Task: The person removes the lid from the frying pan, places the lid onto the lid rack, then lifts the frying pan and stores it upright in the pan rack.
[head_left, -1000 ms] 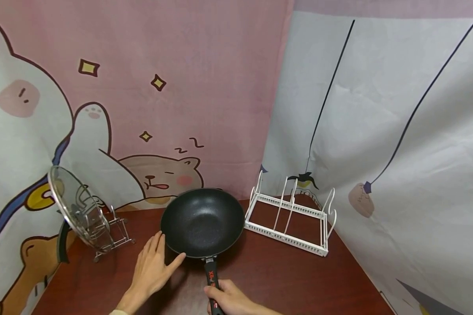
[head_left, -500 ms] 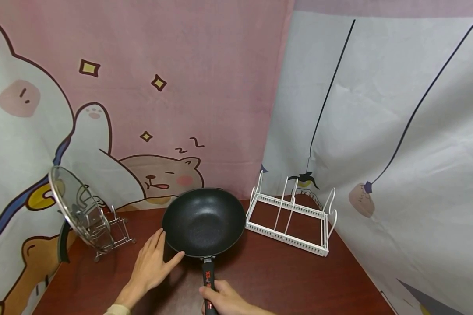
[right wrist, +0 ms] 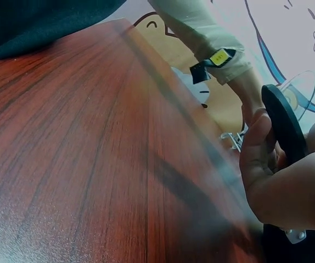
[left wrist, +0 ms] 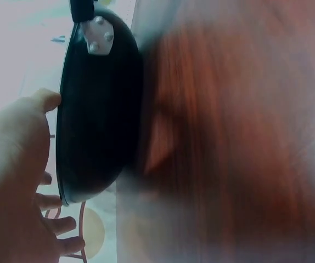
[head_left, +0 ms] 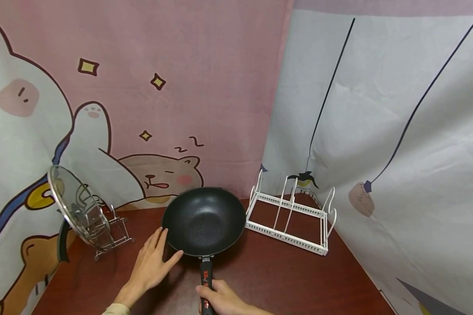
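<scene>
A black frying pan (head_left: 204, 221) is at the middle of the table, its handle pointing toward me. My right hand (head_left: 222, 298) grips the black handle (head_left: 206, 275), which shows red lettering. Spread along the pan's left rim, my left hand (head_left: 149, 262) touches the edge with straight fingers and thumb. In the left wrist view, the thumb of the left hand (left wrist: 15, 159) meets the rim, and the dark side of the pan (left wrist: 100, 115) shows above the wood. The right wrist view has the right hand (right wrist: 289, 181) curled round the handle (right wrist: 283, 123).
A glass lid (head_left: 79, 210) stands tilted in a wire rack (head_left: 120, 236) at the table's left. On the right lies a white rack (head_left: 285, 238) with upright dividers, close to the pan's right rim. Printed curtains (head_left: 220, 87) hang behind the brown table (head_left: 284, 280).
The handle and my right hand have swung slightly left, and the pan's bowl has shifted a little right. My left hand stays at the rim.
</scene>
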{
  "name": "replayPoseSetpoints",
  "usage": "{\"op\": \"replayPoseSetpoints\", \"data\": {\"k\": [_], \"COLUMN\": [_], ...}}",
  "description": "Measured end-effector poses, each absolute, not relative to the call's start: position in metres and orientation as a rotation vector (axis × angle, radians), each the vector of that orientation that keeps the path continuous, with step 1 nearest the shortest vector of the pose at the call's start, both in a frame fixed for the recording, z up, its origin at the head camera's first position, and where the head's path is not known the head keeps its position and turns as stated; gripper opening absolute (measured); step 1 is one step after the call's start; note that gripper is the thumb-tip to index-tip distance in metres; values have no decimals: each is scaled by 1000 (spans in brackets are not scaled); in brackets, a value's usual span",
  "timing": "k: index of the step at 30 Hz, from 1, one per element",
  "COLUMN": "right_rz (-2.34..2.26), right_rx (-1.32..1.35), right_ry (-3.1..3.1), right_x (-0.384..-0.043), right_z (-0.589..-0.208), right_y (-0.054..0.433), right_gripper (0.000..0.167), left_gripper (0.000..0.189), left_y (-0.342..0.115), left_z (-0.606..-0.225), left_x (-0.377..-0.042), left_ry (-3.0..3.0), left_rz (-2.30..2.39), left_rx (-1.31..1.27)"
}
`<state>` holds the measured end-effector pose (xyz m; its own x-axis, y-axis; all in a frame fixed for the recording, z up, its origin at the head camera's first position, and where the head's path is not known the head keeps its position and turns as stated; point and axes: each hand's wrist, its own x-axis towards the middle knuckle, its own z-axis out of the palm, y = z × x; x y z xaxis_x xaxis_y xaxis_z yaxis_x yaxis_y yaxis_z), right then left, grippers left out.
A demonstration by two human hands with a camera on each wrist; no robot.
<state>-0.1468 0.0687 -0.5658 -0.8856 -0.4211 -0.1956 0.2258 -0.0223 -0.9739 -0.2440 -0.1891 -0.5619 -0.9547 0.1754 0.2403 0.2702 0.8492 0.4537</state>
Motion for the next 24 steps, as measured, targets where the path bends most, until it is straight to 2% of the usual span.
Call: {"op": "replayPoseSetpoints", "data": {"k": [4,9,12,15,19,24], "right_rz": [-1951,-1895,-1869,-1876,-1924,-1979], "right_rx": [-189,-201,-208,-192,-175,-202], "right_ry": [1767,1785,1794,1749,1661,1614], "right_x": [-148,-147,-145,-144,-145,-149], "right_z": [-566,-564,-564,-564,-564,-565], "right_y": [72,78,82,86,91,99], "right_gripper": [25,49,53,44,21,18], "left_gripper": [94,87,84,82,79,72], "left_y": [-185,-178,-173,-167,-160,-152], "left_z": [-561,-557,-555,-554,-554,-554], "left_x": [-235,-223,-215,-206,-192,-176], "left_ry": [-2818,-2773,-2752,-2735,-2708,-2656], "left_rz": [-767,-796,-845,-902,-943,-946], "left_rx": [-362,-376,-377,-376,-368,-388]}}
